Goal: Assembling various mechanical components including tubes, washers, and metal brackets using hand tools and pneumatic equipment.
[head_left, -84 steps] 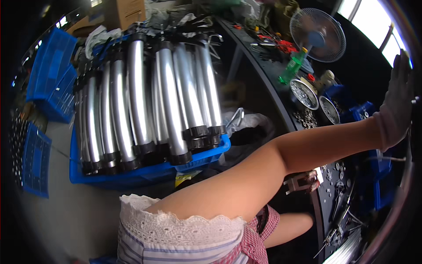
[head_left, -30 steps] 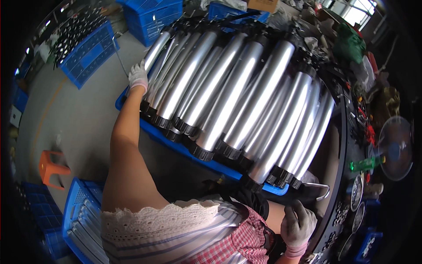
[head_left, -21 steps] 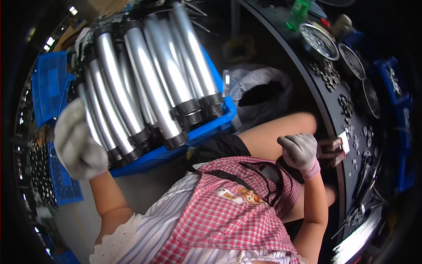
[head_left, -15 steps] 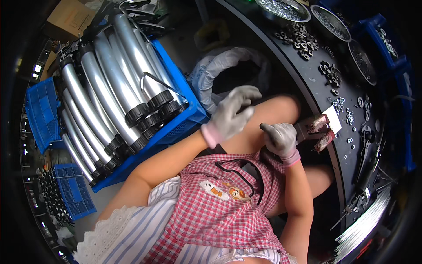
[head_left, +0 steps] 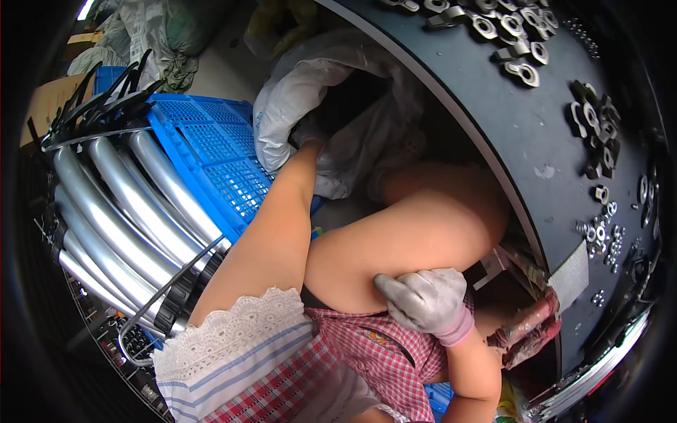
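Note:
My left arm stretches forward to the white plastic bag [head_left: 285, 99], which stands open on the floor ahead. My left hand [head_left: 308, 131] is at the mouth of that bag, its fingers mostly hidden by the liner. Close to my lap, against my thigh and the checked apron [head_left: 367, 352], my right hand [head_left: 427, 299] is closed in a grey-white glove with a pink cuff. Its fingers are curled inward, and I cannot see what, if anything, they hold.
At the left, shiny curved metal tubes [head_left: 106, 211] with black caps lie by a blue crate [head_left: 218, 155]. On the dark table [head_left: 493, 127] at right are metal clamp pieces [head_left: 522, 70], black fittings [head_left: 599, 134] and small nuts [head_left: 599, 233]. Red wrapped handles [head_left: 529, 328] jut out at its edge.
My left hand has moved forward from above my thigh to the bag. My right hand has stayed closed near my lap. The view has tilted and come nearer the bag and table.

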The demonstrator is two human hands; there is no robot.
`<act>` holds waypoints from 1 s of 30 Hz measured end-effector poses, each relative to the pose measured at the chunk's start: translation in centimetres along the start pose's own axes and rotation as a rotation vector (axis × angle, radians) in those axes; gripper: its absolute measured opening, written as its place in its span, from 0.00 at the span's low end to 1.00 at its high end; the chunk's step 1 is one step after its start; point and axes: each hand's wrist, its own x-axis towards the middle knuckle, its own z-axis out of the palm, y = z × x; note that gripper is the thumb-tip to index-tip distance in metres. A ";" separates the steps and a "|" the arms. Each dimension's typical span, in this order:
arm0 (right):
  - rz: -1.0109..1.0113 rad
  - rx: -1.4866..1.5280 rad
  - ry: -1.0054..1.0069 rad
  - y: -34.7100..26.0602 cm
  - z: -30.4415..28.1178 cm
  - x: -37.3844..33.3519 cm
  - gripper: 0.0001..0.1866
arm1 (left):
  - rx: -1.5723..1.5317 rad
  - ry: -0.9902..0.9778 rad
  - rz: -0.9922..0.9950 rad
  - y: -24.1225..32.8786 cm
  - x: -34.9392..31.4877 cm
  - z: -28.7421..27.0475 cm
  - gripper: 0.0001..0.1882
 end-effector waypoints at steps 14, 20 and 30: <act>-0.119 -0.172 0.066 0.2 1.3 0.8 0.16 | -0.152 -0.053 0.121 1.9 0.7 -8.0 0.19; -0.155 -0.222 0.134 0.7 1.7 0.6 0.12 | -0.434 0.160 0.209 4.8 -3.4 -10.8 0.25; 0.046 -0.255 0.205 -1.7 1.8 -0.8 0.07 | -0.673 0.492 0.260 7.8 -10.4 -22.2 0.13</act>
